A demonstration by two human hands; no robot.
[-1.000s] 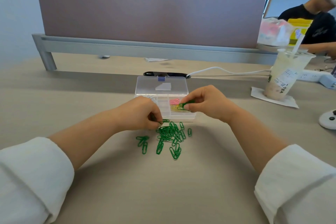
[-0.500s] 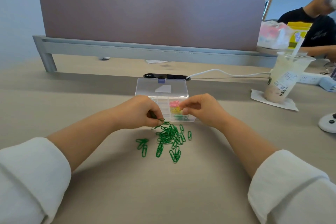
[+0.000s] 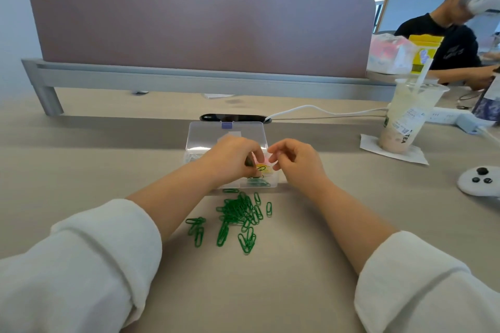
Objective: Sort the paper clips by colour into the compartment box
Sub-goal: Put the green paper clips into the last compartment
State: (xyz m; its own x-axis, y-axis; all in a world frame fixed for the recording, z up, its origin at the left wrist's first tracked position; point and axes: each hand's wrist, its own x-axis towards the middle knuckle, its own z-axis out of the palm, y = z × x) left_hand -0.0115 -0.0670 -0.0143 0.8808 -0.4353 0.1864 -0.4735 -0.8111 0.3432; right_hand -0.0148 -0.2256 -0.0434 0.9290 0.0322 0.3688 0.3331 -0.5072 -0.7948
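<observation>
One compartment box (image 3: 200, 134), one cup (image 3: 405, 121), one controller (image 3: 479, 181); green clips (image 3: 238, 211) uncountable.

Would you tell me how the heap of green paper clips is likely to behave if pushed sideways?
The green paper clips lie overlapped, so some would probably drag along as a tangled clump. Loose ones at the edge would likely scatter, sliding easily over the smooth table.

Left hand (image 3: 230, 159) pinching green clip (image 3: 261, 168) over compartment box (image 3: 227, 132); right hand (image 3: 295, 159) relaxed
</observation>
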